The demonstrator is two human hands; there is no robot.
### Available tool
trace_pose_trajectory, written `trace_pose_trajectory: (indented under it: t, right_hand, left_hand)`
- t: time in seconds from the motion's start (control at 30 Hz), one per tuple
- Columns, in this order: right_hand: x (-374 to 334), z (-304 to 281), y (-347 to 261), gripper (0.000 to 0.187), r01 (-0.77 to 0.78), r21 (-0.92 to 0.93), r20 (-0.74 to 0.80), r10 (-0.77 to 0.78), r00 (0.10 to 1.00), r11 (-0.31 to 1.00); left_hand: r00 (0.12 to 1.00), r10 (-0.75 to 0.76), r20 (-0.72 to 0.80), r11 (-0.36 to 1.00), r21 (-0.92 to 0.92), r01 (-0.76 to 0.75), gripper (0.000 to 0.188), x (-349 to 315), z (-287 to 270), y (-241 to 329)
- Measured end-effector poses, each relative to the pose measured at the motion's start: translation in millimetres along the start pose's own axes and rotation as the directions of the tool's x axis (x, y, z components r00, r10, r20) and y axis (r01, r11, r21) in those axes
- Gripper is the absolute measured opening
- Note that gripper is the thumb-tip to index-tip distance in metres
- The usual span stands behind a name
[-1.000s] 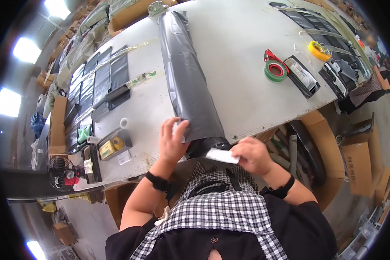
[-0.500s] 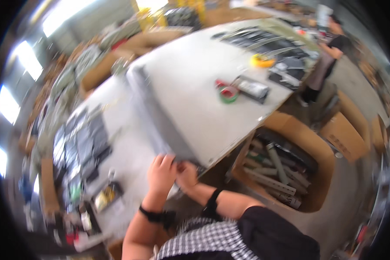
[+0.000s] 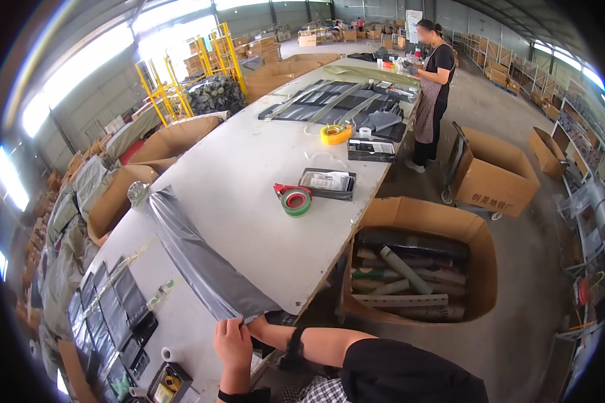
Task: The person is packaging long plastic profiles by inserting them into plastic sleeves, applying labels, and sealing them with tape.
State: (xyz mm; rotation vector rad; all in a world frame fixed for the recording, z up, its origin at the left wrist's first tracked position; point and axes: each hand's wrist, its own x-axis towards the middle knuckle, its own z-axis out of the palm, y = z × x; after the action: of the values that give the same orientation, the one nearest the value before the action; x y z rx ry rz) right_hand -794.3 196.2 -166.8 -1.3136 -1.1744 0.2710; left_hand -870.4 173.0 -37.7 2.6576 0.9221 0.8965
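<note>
A long grey plastic bag (image 3: 198, 252) lies slantwise across the white worktable, its near end at the table's front edge. My left hand (image 3: 234, 346) pinches the rim of that near end with bent fingers. Right beside it, my right hand (image 3: 257, 328) is at the bag's mouth. Its fingers are hidden behind the plastic, so their position does not show. Whether something fills the bag cannot be made out.
On the worktable (image 3: 228, 168) are a red tape dispenser with green tape (image 3: 294, 200), black trays (image 3: 328, 183), yellow tape (image 3: 336, 134) and flat dark bags (image 3: 114, 309). Rolls fill a carton (image 3: 480, 282) at right. Another person (image 3: 437, 87) stands at the table's far right.
The view has swung and sharpened, showing more of the hall. My hands stay at the bag's near end; the right fingers are now hidden by the plastic.
</note>
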Motion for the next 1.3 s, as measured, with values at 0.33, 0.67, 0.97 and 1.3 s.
trace_pose_trajectory:
  t: [0.33, 0.67, 0.97, 1.3]
  right_hand:
    - [-11, -9, 21, 0.021, 0.036, -0.225, 0.366, 0.050, 0.929, 0.974]
    - [-14, 5, 16, 0.020, 0.091, -0.263, 0.438, 0.035, 0.898, 0.961]
    - [-24, 10, 26, 0.026, -0.149, -0.410, 0.579, 0.383, 0.720, 0.900]
    - [-36, -89, -53, 0.039, 0.181, -0.603, 0.572, 0.263, 0.777, 0.777]
  left_hand:
    - [0.870, -0.488, -0.074, 0.846, -0.286, 0.451, 0.040, -66, 29, -51]
    - [0.775, -0.519, 0.361, 0.687, -0.363, 0.629, 0.009, -114, 44, -102]
    - [0.731, -0.562, 0.388, 0.543, -0.493, 0.680, 0.006, -100, 34, -78]
    - [0.587, -0.651, 0.481, 0.357, -0.488, 0.797, 0.010, -118, 25, -96]
